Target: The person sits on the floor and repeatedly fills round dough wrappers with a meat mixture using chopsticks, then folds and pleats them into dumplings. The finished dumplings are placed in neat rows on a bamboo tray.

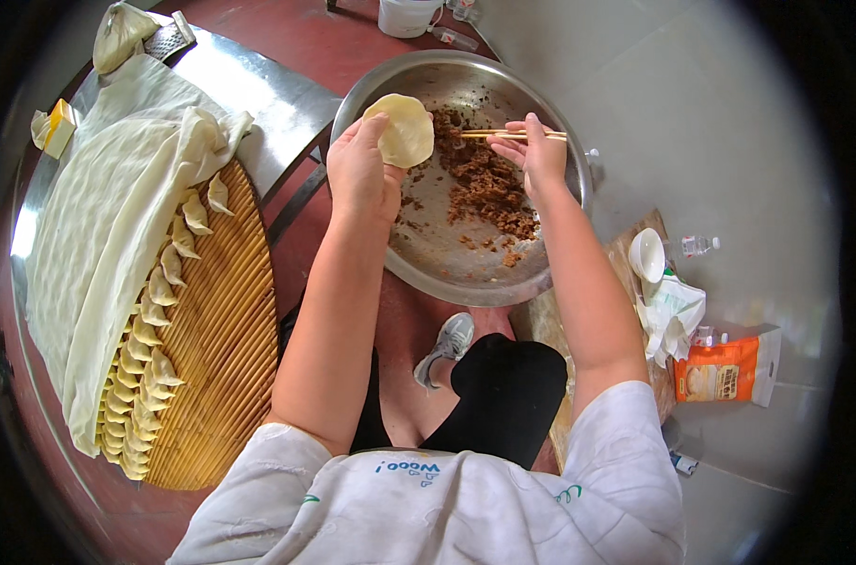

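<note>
My left hand (366, 166) holds a round, flat dough wrapper (405, 132) over the left part of a large steel basin (428, 265). In my right hand (537, 155) is a pair of wooden chopsticks (491, 133), their tips touching the brown minced filling (481, 180) in the basin. The filling lies heaped across the basin's middle and right, with scraps stuck to the wall. Left of me, rows of folded dumplings (161, 288) sit on a round slatted tray (216, 339), partly hidden under a white cloth (110, 240).
A steel table (258, 99) carries the tray, a tied plastic bag (121, 35) and a yellow-and-white box (61, 128). A white bucket (407, 18) stands beyond the basin. At the right are a white bowl (647, 255), a plastic bottle (698, 246) and an orange packet (724, 369).
</note>
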`<action>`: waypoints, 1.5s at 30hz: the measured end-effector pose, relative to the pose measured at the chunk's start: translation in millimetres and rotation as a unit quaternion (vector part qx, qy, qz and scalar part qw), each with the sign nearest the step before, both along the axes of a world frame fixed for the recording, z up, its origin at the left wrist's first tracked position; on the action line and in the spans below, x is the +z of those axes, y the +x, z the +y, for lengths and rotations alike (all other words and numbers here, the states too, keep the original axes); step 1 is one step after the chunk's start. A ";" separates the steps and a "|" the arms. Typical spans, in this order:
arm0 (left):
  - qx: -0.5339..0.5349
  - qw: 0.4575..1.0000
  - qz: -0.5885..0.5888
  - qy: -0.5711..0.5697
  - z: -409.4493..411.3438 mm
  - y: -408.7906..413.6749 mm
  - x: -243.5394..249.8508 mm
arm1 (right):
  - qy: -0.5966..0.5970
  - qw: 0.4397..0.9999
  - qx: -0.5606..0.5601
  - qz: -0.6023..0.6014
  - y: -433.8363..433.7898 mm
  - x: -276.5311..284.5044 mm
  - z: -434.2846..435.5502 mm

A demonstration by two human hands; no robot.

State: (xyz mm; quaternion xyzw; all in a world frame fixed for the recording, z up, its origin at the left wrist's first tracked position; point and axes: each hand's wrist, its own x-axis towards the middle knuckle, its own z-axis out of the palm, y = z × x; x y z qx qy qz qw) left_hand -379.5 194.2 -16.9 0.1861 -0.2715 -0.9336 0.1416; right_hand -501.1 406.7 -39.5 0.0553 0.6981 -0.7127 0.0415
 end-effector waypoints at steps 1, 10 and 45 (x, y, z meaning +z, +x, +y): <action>0.007 1.000 0.002 0.009 0.6 0.0 2.0 | -0.016 1.000 -0.003 -0.016 1.2 3.5 -0.8; 0.016 0.996 -0.064 0.065 4.2 -1.3 6.2 | -0.109 0.991 0.045 0.067 57.4 51.6 6.7; -0.111 0.991 -0.056 0.047 10.1 4.6 9.0 | -0.170 0.976 0.109 0.082 83.0 41.8 7.7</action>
